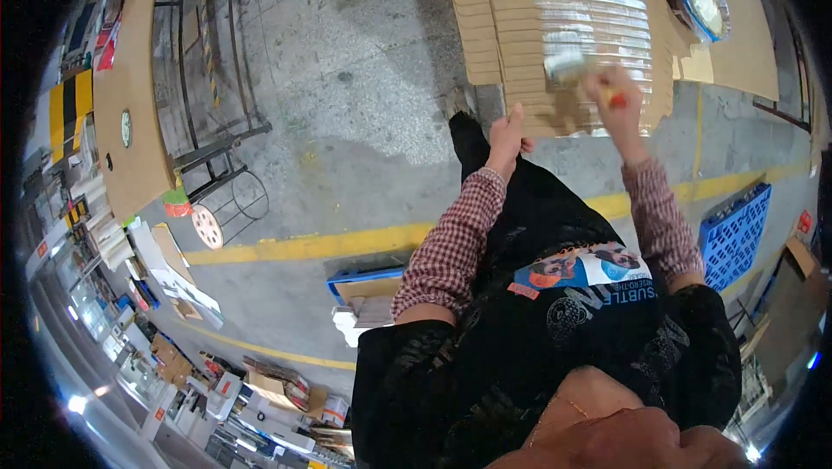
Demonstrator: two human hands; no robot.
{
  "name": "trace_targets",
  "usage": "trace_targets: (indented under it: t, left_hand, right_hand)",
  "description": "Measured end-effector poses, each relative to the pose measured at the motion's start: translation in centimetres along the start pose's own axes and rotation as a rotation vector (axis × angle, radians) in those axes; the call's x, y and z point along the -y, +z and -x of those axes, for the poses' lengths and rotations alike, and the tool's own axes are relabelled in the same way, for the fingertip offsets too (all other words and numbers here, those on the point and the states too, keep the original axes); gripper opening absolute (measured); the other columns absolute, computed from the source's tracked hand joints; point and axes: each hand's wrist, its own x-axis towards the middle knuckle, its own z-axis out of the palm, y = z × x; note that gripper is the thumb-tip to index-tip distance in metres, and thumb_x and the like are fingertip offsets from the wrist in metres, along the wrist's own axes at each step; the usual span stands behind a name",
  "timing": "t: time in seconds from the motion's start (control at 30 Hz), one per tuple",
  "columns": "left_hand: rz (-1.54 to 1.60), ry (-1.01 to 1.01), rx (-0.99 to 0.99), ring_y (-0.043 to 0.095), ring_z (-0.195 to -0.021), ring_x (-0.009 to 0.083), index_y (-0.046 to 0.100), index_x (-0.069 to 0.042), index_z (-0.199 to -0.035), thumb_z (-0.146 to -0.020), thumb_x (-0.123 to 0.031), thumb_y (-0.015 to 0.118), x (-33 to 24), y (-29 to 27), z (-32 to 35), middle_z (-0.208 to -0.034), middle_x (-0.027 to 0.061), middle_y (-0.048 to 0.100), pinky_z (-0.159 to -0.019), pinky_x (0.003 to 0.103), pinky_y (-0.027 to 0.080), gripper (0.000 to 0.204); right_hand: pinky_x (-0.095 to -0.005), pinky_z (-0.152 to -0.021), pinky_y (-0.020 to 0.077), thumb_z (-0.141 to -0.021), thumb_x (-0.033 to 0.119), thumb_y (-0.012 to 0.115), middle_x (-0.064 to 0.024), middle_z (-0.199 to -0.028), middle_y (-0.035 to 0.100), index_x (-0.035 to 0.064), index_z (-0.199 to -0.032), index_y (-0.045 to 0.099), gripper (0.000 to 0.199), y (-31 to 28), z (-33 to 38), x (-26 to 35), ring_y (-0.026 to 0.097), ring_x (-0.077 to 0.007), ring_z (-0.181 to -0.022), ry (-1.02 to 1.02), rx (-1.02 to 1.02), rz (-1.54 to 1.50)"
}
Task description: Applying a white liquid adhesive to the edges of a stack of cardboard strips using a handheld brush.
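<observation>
A tall stack of flat brown cardboard sheets [555,27], wrapped in clear plastic film, stands ahead of me. My right hand [614,94] is raised against its lower front and grips a small red and yellow object, with a pale loose bit of film [565,61] just above left of it. Lower down, my left hand [505,135] rests with fingers together near the stack's bottom edge and holds nothing that I can see. Both forearms wear checked red sleeves.
Grey concrete floor with a yellow line [329,244] runs across. A black metal cart [217,157] and brown board [130,87] stand at left. A blue plastic pallet [737,235] lies at right. Boxes and cartons [260,382] crowd the lower left.
</observation>
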Motion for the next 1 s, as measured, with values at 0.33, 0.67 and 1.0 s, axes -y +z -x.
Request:
trace_targets:
  t: [0.33,0.67,1.0]
  left_hand:
    - [0.023,0.047,-0.075,0.049,-0.04,0.0123,0.054,0.001,-0.073,-0.086,-0.042,0.045,0.2,0.4,0.1,-0.052,0.0056,0.051,-0.035,0.026,0.037,0.046]
    - [0.01,0.035,-0.08,0.046,-0.038,0.0122,0.053,-0.003,-0.07,-0.088,-0.042,0.041,-0.2,0.2,0.6,-0.046,0.0039,0.048,-0.036,0.024,0.037,0.045]
    - [0.065,0.044,-0.016,0.046,-0.04,0.0121,0.053,-0.003,-0.071,-0.088,-0.043,0.042,0.0,-0.3,0.4,-0.048,0.0038,0.048,-0.037,0.025,0.037,0.044]
  right_hand:
    - [-0.0255,-0.059,0.0398,-0.067,0.005,0.066,-0.0079,-0.068,0.052,-0.0017,-0.068,0.055,0.013,-2.9,4.1,3.1,0.05,-0.0188,-0.065,0.165,0.045,-0.116]
    - [-0.0264,-0.059,0.0408,-0.07,0.008,0.065,-0.0076,-0.065,0.055,-0.0017,-0.065,0.055,0.015,-4.7,7.8,3.9,0.051,-0.0162,-0.062,0.212,0.029,-0.159]
    - [-0.0229,-0.046,0.035,-0.076,0.005,0.06,-0.0028,-0.057,0.047,-0.0019,-0.063,0.053,0.016,-5.6,8.2,2.4,0.046,-0.0096,-0.052,0.488,0.005,-0.298]
